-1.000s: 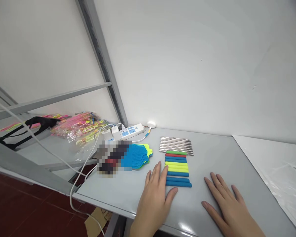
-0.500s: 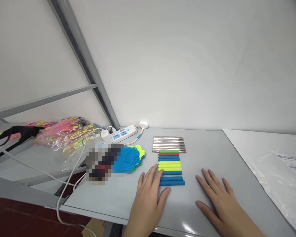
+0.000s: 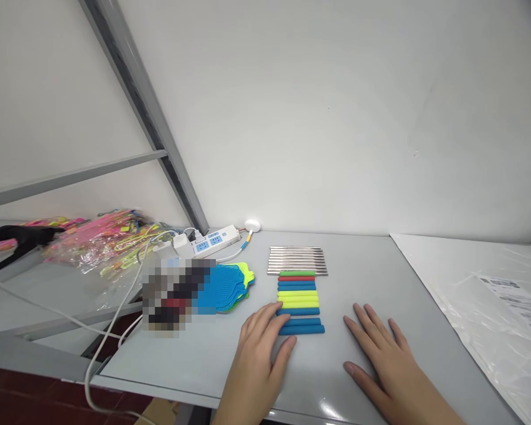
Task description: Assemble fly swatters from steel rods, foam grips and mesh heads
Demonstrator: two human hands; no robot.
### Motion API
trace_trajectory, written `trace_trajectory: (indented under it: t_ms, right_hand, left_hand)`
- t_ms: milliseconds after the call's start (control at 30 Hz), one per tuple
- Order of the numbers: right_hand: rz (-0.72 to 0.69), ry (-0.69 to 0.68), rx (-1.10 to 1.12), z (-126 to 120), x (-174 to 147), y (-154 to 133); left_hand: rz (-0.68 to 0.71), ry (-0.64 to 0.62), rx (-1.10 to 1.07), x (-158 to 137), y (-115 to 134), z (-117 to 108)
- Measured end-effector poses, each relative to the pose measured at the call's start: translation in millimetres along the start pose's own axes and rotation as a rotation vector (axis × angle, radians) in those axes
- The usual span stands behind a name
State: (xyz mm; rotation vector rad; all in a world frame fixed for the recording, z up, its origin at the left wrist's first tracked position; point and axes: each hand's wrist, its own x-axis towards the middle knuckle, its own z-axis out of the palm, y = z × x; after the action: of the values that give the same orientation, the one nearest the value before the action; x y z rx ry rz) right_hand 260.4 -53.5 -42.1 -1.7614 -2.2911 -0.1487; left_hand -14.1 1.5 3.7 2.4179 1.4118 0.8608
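A white power strip (image 3: 219, 239) lies beyond and left of the left fingers (image 3: 273, 328), with plugs (image 3: 181, 242) inserted. A round white unit (image 3: 252, 225) sits beside the strip, beyond those fingers. Bagged pink and yellow items (image 3: 97, 239) lie farther left. A white plastic sheet (image 3: 464, 265) lies right of the right fingers (image 3: 358, 336).

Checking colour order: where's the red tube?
In the head view, slightly right of centre, the red tube lies between the green tube and a blue tube.
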Motion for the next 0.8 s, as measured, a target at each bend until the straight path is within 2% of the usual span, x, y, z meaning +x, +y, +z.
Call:
trace_trajectory:
  t_ms: [267,433,633,800]
  right_hand:
    - [-0.009,0.01,-0.003,4,0,2]
    - [-0.002,0.008,0.009,3,0,2]
    - [0.046,-0.054,0.042,-2,3,-2]
    - [0.068,-0.155,0.121,-18,4,-2]
  left_hand:
    - [0.029,0.081,-0.013,-1,2,-3]
    - [0.073,0.057,0.03,-1,-2,1]
    - [0.111,0.034,0.087,-1,-7,7]
    - [0.129,0.046,0.089,0,-9,10]
